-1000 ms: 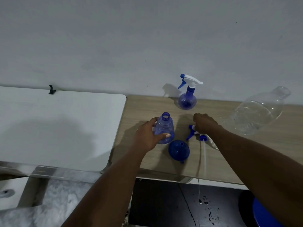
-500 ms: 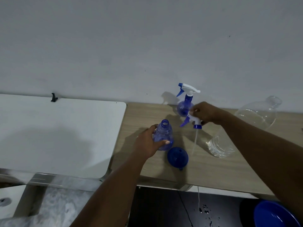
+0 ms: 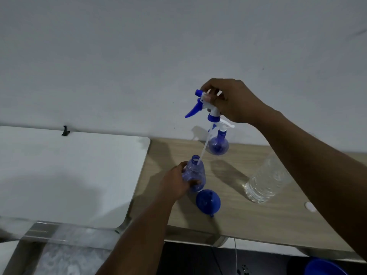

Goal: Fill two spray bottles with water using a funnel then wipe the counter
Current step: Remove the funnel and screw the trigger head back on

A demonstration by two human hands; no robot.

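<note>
A white board [image 3: 69, 175] lies on my left, with a small black clip [image 3: 65, 131] at its far edge. A blue bowl [image 3: 325, 268] sits low on my right.

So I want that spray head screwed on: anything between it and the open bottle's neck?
Nothing visible does. The right hand holds the spray head above the open bottle, its tube reaching the neck; the funnel lies on the counter beside the bottle.
</note>
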